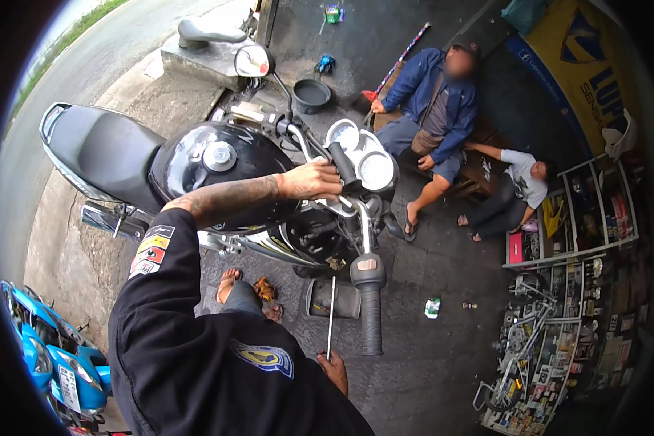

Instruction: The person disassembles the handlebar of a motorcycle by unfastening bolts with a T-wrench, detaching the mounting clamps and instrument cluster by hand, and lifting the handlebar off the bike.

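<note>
A black motorcycle stands in front of me, its seat to the left and its handlebar to the right. My left hand is closed around the middle of that bar, beside the round white-rimmed gauges. Right by its fingers is a short black cylinder that looks like a rubber grip. Low in the picture, my right hand is partly covered by my sleeve. It grips a long thin metal rod pointing away from me. The bar's right-hand grip hangs nearby.
Below the bar a dark tray lies on the paved floor. A person in a blue jacket sits beyond the motorcycle, and a smaller person sits farther right. Shelves of parts line the right. A blue motorcycle stands lower left.
</note>
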`<state>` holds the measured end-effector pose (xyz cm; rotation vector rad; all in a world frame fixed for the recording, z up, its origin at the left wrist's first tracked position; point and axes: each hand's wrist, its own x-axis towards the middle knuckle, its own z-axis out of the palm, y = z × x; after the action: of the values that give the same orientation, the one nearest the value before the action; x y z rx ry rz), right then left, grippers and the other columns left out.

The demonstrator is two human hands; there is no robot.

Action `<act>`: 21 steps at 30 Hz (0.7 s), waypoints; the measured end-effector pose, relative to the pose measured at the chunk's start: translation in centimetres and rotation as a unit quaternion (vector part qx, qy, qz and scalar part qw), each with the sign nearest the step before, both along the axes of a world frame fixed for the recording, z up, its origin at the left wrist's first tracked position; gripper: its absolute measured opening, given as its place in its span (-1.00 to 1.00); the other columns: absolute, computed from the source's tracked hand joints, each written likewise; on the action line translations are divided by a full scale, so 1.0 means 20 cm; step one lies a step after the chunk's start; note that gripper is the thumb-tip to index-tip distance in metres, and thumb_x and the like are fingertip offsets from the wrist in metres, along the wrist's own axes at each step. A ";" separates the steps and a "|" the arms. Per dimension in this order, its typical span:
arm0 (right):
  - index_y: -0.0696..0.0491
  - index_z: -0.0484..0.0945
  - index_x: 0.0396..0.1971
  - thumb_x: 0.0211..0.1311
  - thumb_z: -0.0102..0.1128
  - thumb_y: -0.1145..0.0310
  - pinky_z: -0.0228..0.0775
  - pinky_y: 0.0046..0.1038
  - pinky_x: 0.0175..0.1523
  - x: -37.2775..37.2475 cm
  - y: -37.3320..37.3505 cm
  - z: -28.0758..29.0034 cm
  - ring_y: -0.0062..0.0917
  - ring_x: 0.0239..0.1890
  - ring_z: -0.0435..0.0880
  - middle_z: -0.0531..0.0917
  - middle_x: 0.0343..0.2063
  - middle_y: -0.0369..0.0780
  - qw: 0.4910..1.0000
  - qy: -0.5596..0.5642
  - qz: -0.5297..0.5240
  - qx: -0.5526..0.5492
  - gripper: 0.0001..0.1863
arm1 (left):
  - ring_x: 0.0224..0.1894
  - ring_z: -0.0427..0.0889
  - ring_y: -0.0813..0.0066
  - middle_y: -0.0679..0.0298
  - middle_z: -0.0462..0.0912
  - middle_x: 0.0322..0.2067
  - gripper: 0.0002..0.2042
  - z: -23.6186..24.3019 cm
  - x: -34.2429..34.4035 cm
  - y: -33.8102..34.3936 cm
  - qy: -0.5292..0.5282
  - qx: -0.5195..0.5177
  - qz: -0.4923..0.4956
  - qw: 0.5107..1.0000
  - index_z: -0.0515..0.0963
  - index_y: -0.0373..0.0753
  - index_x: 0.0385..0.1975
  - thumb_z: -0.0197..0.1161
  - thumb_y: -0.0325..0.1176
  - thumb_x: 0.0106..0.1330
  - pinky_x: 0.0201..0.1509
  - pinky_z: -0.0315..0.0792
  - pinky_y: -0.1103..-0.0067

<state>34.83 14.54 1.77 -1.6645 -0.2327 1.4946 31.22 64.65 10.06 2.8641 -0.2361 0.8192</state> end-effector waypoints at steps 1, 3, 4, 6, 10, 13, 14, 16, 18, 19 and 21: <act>0.03 0.41 -0.23 0.31 0.11 0.36 0.01 -0.68 -0.64 -0.01 0.01 0.01 -0.81 -0.72 0.21 0.30 -0.71 -0.45 1.000 -0.015 0.000 0.006 -0.88 | -0.30 0.43 0.38 0.33 0.38 -0.48 -0.78 -0.01 0.01 -0.03 -0.003 -0.004 0.048 0.999 0.37 -0.12 -0.46 0.13 -0.14 0.30 -0.10 0.23 0.39; 0.05 0.43 -0.22 0.29 0.13 0.37 0.02 -0.67 -0.61 -0.02 0.02 0.05 -0.80 -0.69 0.24 0.33 -0.68 -0.44 1.000 -0.005 -0.013 -0.005 -0.86 | -0.31 0.43 0.36 0.31 0.38 -0.49 -0.80 -0.04 0.05 -0.11 -0.038 -0.021 0.135 0.990 0.38 -0.12 -0.46 0.14 -0.17 0.30 -0.08 0.24 0.38; 0.07 0.44 -0.20 0.28 0.16 0.39 0.04 -0.66 -0.57 -0.02 0.03 0.07 -0.79 -0.65 0.27 0.36 -0.66 -0.43 1.000 0.003 -0.023 -0.009 -0.84 | -0.31 0.45 0.35 0.32 0.42 -0.49 -0.81 -0.03 0.07 -0.14 -0.048 -0.031 0.176 0.983 0.40 -0.12 -0.47 0.16 -0.19 0.28 -0.10 0.25 0.37; 0.06 0.44 -0.19 0.28 0.15 0.37 0.04 -0.66 -0.58 -0.01 0.04 0.08 -0.79 -0.67 0.26 0.34 -0.68 -0.44 1.000 0.000 -0.026 -0.011 -0.84 | -0.38 0.51 0.39 0.35 0.53 -0.53 -0.78 -0.09 0.09 -0.17 -0.113 -0.071 0.264 0.955 0.44 -0.12 -0.53 0.17 -0.16 0.26 -0.17 0.26 0.41; 0.03 0.44 -0.17 0.29 0.14 0.34 0.02 -0.67 -0.63 -0.01 0.01 0.08 -0.80 -0.73 0.22 0.30 -0.74 -0.47 0.998 0.002 -0.054 -0.030 -0.83 | -0.44 0.64 0.15 0.13 0.62 -0.59 -0.72 -0.02 0.10 -0.18 0.017 -0.187 0.410 0.893 0.59 -0.19 -0.47 0.08 -0.13 0.31 -0.16 0.38 0.24; 0.00 0.43 -0.18 0.30 0.13 0.33 0.00 -0.68 -0.66 -0.03 -0.08 0.00 -0.80 -0.73 0.21 0.28 -0.74 -0.46 0.995 -0.020 -0.100 0.006 -0.84 | -0.27 0.65 -0.01 -0.01 0.66 -0.42 -0.59 0.00 0.21 -0.15 0.092 -0.350 0.425 0.830 0.61 -0.23 -0.29 0.03 0.02 0.31 -0.14 0.48 0.23; 0.00 0.43 -0.19 0.31 0.12 0.33 -0.01 -0.68 -0.66 -0.04 -0.11 -0.01 -0.81 -0.73 0.21 0.28 -0.74 -0.46 0.993 -0.033 -0.109 0.021 -0.85 | -0.22 0.65 0.00 -0.03 0.65 -0.32 -0.62 -0.12 0.23 -0.09 0.052 -0.404 0.418 0.812 0.58 -0.23 -0.21 0.07 -0.02 0.31 -0.17 0.50 0.25; 0.01 0.42 -0.20 0.32 0.11 0.35 -0.02 -0.68 -0.67 -0.09 -0.11 0.00 -0.81 -0.74 0.20 0.27 -0.73 -0.45 0.982 -0.022 -0.187 0.035 -0.87 | -0.35 0.63 0.08 -0.03 0.62 -0.37 -0.78 -0.28 0.16 0.03 0.007 -0.308 0.335 0.891 0.56 -0.25 -0.25 0.16 -0.25 0.23 -0.30 0.47 0.33; 0.02 0.41 -0.22 0.32 0.10 0.36 -0.02 -0.68 -0.67 -0.12 -0.13 -0.06 -0.81 -0.73 0.19 0.29 -0.71 -0.45 0.982 -0.053 -0.156 0.087 -0.88 | -0.47 0.61 0.28 0.13 0.58 -0.54 -0.86 -0.29 0.11 0.03 -0.046 -0.622 0.324 0.711 0.56 -0.34 -0.36 0.21 -0.43 0.13 -0.44 0.44 0.43; 0.04 0.42 -0.22 0.32 0.09 0.37 0.00 -0.67 -0.65 -0.13 -0.15 -0.09 -0.80 -0.71 0.20 0.29 -0.69 -0.45 0.985 -0.044 -0.148 0.079 -0.88 | -0.48 0.56 0.41 0.20 0.55 -0.48 -0.79 -0.54 0.03 0.18 -0.139 -0.276 0.329 0.892 0.50 -0.40 -0.29 0.13 -0.36 0.24 -0.50 0.41 0.45; 0.05 0.42 -0.22 0.32 0.10 0.37 0.00 -0.66 -0.65 -0.14 -0.17 -0.14 -0.80 -0.71 0.19 0.28 -0.69 -0.45 0.975 -0.066 -0.190 0.095 -0.88 | -0.50 0.53 0.25 0.07 0.53 -0.36 -0.67 -0.58 0.06 0.21 -0.125 -0.634 0.353 0.677 0.35 -0.45 -0.10 -0.05 -0.27 0.37 -0.39 0.43 0.35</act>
<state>31.94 11.08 -1.05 -1.5517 -0.1163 1.0448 32.35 68.86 -1.56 1.3995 1.0592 0.9023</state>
